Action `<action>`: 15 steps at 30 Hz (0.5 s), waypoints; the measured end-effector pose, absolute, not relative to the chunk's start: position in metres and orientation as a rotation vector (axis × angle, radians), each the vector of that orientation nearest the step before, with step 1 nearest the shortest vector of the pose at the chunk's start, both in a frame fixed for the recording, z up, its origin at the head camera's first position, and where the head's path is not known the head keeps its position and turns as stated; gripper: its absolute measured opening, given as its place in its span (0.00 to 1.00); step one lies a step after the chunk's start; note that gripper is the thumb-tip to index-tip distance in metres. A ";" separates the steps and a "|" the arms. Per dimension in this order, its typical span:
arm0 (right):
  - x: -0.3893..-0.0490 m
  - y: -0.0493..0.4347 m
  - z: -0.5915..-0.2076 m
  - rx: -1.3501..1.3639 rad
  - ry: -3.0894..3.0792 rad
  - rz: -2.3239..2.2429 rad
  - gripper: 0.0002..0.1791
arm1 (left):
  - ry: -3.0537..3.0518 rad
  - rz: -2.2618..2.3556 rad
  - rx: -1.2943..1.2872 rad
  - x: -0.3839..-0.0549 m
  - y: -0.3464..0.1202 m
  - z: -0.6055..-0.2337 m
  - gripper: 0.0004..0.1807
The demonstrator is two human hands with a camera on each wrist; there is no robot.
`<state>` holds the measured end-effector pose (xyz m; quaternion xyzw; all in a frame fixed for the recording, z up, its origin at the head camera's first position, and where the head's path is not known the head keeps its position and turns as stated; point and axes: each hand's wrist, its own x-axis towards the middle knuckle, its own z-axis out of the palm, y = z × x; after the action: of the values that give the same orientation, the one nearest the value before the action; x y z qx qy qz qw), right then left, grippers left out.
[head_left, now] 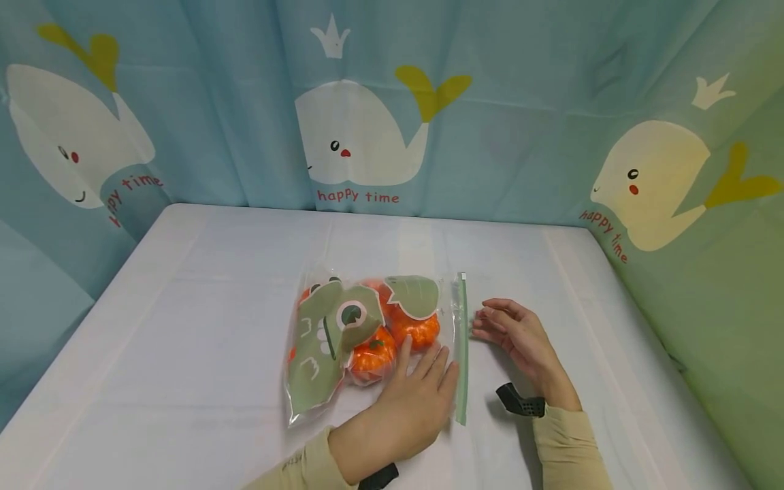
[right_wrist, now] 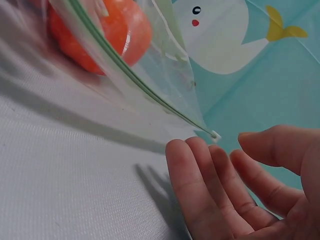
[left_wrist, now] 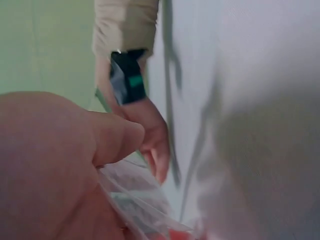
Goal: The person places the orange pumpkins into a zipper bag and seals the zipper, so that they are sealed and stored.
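Observation:
A clear zip bag (head_left: 314, 384) with a green cartoon dinosaur print lies on the table, holding several small orange toy pumpkins (head_left: 375, 355). My left hand (head_left: 416, 405) rests on the bag's lower right part with its fingers spread and fairly straight. Along the bag's right edge runs a green zip strip (head_left: 462, 354); a small white slider (right_wrist: 215, 136) sits at its far end. Just right of that strip is my right hand (head_left: 520, 340), its fingers loosely bent and holding nothing. In the right wrist view, a gap shows between thumb and fingers, close to the slider.
The white table (head_left: 214, 340) extends on all sides of the bag. Behind it hangs a blue curtain (head_left: 233, 122) printed with whales, turning green at the right. A black device (head_left: 520, 400) is worn on the right wrist.

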<state>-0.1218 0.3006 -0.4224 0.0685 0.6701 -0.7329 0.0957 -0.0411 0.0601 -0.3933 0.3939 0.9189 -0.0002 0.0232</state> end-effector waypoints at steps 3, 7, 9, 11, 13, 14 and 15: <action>-0.121 0.301 -0.421 0.190 1.992 -2.158 0.25 | 2.860 0.029 1.188 -0.049 0.059 -0.396 0.29; -0.120 0.301 -0.420 0.195 2.010 -2.142 0.26 | 2.896 0.029 1.153 -0.058 0.058 -0.401 0.32; -0.119 0.300 -0.419 0.201 2.027 -2.131 0.26 | 2.920 0.027 1.142 -0.063 0.057 -0.404 0.35; -0.119 0.299 -0.418 0.199 2.043 -2.118 0.26 | 2.933 0.052 1.143 -0.068 0.055 -0.406 0.39; -0.118 0.298 -0.417 0.188 2.063 -2.102 0.27 | 2.932 0.092 1.153 -0.073 0.053 -0.408 0.43; -0.118 0.297 -0.416 0.182 2.075 -2.096 0.27 | 2.927 0.113 1.163 -0.076 0.052 -0.408 0.45; -0.118 0.296 -0.415 0.173 2.086 -2.091 0.27 | 2.922 0.130 1.178 -0.079 0.050 -0.409 0.46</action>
<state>-0.1180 0.2963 -0.4151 0.0582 0.7021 -0.7038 0.0913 -0.0787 0.0504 -0.4088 0.3736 0.9266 0.0411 -0.0056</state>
